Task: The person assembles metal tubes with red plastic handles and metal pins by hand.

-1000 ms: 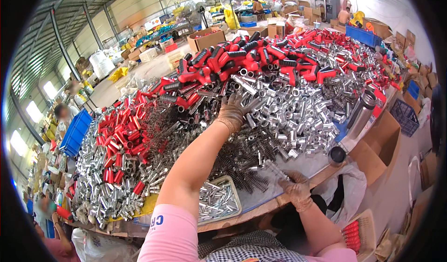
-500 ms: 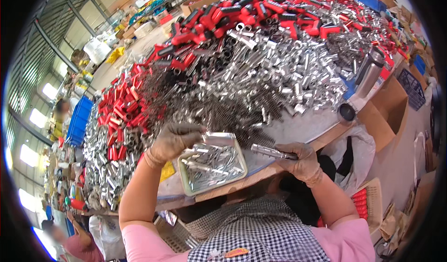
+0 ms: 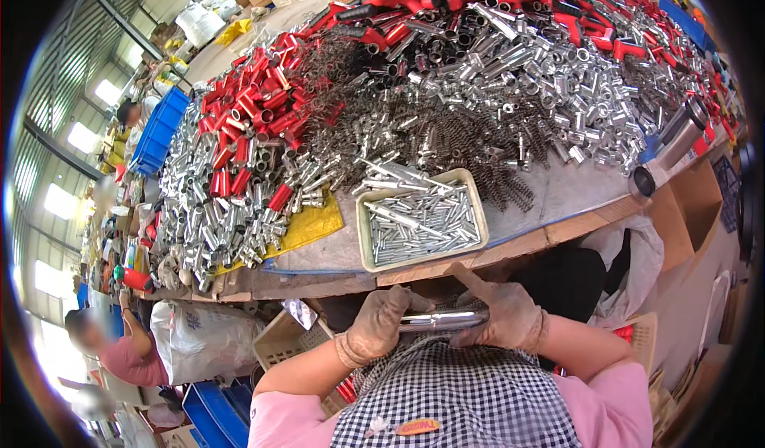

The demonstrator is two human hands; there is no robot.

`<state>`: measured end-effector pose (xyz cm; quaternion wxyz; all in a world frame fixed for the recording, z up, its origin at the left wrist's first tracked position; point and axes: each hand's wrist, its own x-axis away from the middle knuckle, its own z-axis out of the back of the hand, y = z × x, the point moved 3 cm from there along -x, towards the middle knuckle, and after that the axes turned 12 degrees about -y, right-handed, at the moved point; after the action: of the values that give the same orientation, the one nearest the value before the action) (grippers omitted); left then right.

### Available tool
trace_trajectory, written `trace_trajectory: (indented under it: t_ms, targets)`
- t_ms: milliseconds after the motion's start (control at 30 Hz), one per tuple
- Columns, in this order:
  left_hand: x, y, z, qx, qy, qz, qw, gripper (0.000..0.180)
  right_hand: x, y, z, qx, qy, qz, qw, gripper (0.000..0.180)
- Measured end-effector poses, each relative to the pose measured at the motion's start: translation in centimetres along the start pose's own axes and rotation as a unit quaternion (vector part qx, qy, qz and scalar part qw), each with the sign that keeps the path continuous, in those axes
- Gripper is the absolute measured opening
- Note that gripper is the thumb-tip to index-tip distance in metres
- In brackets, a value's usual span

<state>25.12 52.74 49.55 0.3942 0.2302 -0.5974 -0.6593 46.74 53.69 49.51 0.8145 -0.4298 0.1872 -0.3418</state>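
A shiny silver metal tube [image 3: 442,320] lies level in front of my chest. My gloved left hand [image 3: 378,325] closes around its left end, while my gloved right hand [image 3: 510,317] grips the right end with the index finger sticking out. The palms and fingers partly cover both ends. Just beyond my hands, at the table edge, stands a pale rectangular tray [image 3: 364,241] holding many thin silver pins [image 3: 422,229]. A few longer metal rods [image 3: 398,176] rest across its far left corner.
Behind the tray spread dark coil springs [image 3: 478,141], silver metal sleeves [image 3: 590,97] and red tubes [image 3: 247,105]. A yellow sheet [image 3: 315,229] lies left of the tray. At right stand a steel flask [image 3: 677,141] and cardboard box [image 3: 693,201]. Another person [image 3: 131,348] sits at far left.
Both hands have come back from the tray toward my body. The left hand, earlier pinched above the tray, now holds the metal tube together with the right. My view has shifted too.
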Motion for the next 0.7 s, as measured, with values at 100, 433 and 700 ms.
trace_trajectory:
  t_ms: [100, 433, 700]
  targets:
    - [0.1, -0.2, 0.2, 0.051, 0.017, 0.012, 0.998, 0.071, -0.8, -0.4, 0.5, -0.006, -0.151, -0.022, 0.988, 0.078]
    - [-3.5, 2.9, -0.7, -0.295, -0.053, -0.100, 0.949, 0.020, -0.6, 0.4, 0.2, -0.046, 0.007, 0.029, 0.998, 0.057]
    - [-11.3, 5.0, 3.5, -0.442, 0.042, -0.056, 0.894, 0.035, 0.8, 2.3, 2.9, 0.037, -0.005, -0.088, 0.995, 0.030]
